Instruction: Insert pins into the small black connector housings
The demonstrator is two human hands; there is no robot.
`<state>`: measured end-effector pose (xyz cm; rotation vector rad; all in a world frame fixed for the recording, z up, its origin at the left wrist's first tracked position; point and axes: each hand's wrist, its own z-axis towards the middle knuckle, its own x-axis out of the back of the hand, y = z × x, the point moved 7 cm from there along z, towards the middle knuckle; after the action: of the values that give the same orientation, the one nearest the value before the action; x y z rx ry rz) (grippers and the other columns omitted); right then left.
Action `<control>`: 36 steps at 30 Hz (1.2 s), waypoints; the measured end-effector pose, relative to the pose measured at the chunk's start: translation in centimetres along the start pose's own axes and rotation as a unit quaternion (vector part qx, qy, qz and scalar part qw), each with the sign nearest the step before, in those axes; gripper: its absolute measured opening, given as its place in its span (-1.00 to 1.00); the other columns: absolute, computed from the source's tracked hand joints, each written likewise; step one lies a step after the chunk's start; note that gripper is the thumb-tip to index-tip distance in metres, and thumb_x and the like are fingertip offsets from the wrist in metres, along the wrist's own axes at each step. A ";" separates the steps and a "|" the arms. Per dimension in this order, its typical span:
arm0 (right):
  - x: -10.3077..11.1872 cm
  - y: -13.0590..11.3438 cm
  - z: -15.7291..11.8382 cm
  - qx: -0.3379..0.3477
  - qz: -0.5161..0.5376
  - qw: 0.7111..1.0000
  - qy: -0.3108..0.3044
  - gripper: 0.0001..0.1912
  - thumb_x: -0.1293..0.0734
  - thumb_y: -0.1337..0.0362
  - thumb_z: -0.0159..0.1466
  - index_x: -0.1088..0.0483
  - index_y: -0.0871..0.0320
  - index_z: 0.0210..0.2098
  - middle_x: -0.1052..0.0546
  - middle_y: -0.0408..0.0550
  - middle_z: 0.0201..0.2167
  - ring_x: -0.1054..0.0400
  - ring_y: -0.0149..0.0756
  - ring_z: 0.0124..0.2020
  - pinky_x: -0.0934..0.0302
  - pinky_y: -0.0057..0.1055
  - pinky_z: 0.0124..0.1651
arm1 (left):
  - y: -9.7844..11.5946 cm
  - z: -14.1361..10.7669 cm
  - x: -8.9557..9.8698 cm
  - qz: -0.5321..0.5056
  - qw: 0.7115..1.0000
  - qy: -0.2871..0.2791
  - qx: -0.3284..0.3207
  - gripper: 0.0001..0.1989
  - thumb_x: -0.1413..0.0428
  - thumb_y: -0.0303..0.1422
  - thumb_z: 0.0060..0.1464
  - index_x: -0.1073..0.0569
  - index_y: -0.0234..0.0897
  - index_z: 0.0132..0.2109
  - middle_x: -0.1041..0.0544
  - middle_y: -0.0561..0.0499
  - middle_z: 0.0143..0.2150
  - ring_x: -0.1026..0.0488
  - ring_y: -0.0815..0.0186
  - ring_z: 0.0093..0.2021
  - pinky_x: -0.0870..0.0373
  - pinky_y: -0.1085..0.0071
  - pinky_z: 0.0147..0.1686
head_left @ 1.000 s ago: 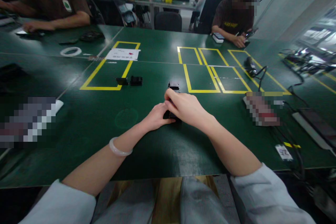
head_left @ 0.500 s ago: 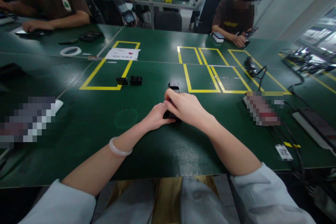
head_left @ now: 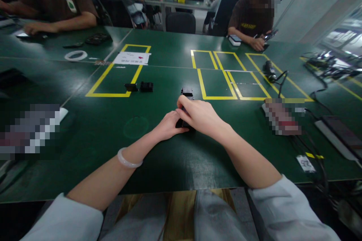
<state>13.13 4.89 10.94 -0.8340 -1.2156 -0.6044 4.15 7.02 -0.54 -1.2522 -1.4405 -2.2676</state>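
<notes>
Both of my hands meet at a black plastic part [head_left: 187,91] on the green table [head_left: 158,158]. My left hand [head_left: 169,125] is closed on the near left side of the part, with its thumb along the near edge. From the right, my right hand [head_left: 196,112] reaches over the top, fingers bent and closed on it. Most of the part is hidden by my fingers; its far end and a near corner show. Further left lie two small black pieces, an upright one [head_left: 131,87] and a blocky one [head_left: 146,86].
Yellow tape outlines [head_left: 220,98] mark the table. A paper sheet [head_left: 132,58] and a white tape ring [head_left: 75,55] lie to the far left. Phones, one blurred [head_left: 283,116], and cables [head_left: 316,158] are on the right. Co-workers [head_left: 250,19] sit across the table.
</notes>
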 end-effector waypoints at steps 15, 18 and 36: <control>0.1 -0.1 -0.1 0.015 0.008 1.000 0.012 -0.77 -0.13 0.14 0.43 -0.30 0.12 -0.09 -0.56 -0.09 -0.26 -0.40 -0.32 -0.32 0.06 -0.41 -0.39 | 0.0 -0.1 0.1 -0.005 1.000 0.010 -0.004 -0.44 -0.26 -0.17 0.07 -0.38 -0.28 0.16 -0.44 -0.20 0.19 -0.35 -0.09 0.21 -0.29 -0.02 0.17; 0.1 -0.1 0.0 0.010 0.007 1.000 0.008 -0.78 -0.12 0.17 0.43 -0.31 0.12 -0.08 -0.57 -0.10 -0.26 -0.39 -0.33 -0.34 0.07 -0.41 -0.39 | 0.2 0.0 0.1 -0.008 1.000 0.002 -0.004 -0.43 -0.26 -0.16 0.06 -0.38 -0.27 0.16 -0.44 -0.19 0.19 -0.36 -0.09 0.20 -0.29 -0.03 0.16; 0.0 0.1 0.1 -0.003 -0.011 1.000 0.002 -0.80 -0.13 0.23 0.41 -0.31 0.12 -0.06 -0.58 -0.09 -0.27 -0.39 -0.33 -0.36 0.10 -0.41 -0.40 | 0.4 0.1 0.2 -0.007 1.000 0.002 -0.004 -0.45 -0.27 -0.18 0.05 -0.39 -0.28 0.15 -0.45 -0.17 0.18 -0.38 -0.06 0.18 -0.29 -0.01 0.18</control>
<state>13.11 4.99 10.89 -0.8248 -1.2210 -0.6289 4.31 6.98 -0.11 -1.2440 -1.4442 -2.2863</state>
